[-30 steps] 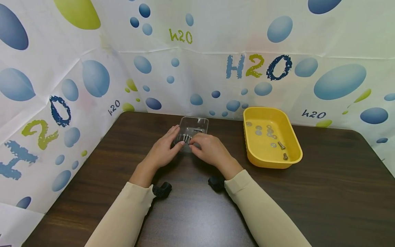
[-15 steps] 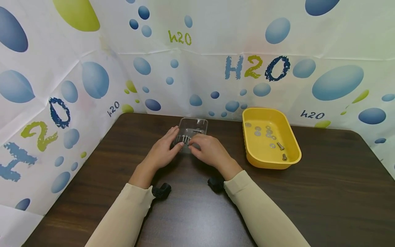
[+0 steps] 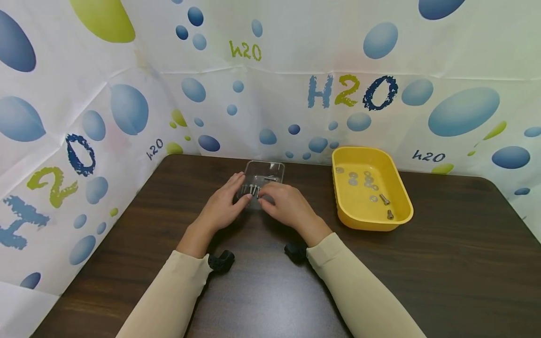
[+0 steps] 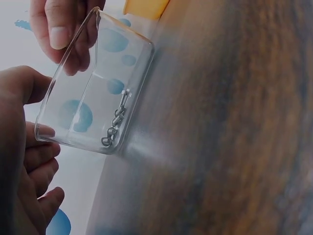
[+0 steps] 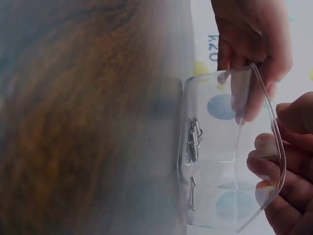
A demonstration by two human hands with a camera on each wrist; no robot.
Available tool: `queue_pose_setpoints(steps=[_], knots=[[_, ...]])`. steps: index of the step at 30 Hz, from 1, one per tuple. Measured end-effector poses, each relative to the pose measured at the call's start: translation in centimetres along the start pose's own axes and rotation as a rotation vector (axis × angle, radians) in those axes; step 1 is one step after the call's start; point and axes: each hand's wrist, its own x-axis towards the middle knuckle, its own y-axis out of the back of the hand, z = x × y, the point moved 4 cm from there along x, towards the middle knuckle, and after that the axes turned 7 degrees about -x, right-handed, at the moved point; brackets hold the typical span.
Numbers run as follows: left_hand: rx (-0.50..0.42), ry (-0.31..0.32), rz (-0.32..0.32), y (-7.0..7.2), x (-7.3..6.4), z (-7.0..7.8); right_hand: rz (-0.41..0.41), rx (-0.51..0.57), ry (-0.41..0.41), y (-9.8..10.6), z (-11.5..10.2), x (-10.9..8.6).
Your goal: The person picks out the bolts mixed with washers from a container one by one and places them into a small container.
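Observation:
A clear plastic box (image 3: pixel 275 171) stands on the dark wood table, with several small metal screws (image 4: pixel 117 117) lying on its bottom. My left hand (image 3: pixel 220 206) holds the box's left near corner, thumb toward the near rim and fingers along the outer left wall. Over the near right side bends my right hand (image 3: pixel 291 204); in the right wrist view its fingers (image 5: pixel 266 147) reach below the rim and its thumb (image 5: pixel 293 115) sits at the rim. From the head view, the right fingertips are partly hidden behind the hand.
A yellow tray (image 3: pixel 344 213) stands to the right, holding several flat washers (image 3: pixel 353 181) and two screws (image 3: pixel 390 214). Behind the table hangs a white sheet (image 3: pixel 291 42) printed with blue and green drops. A black wrist device (image 3: pixel 221 261) is on each cuff.

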Motion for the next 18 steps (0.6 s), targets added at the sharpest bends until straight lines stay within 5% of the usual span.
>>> queue_pose_setpoints(steps=[18], knots=[[0.044, -0.018, 0.013, 0.2, 0.8, 2.9, -0.083, -0.111, -0.129, 3.7, 2.1, -1.8]])
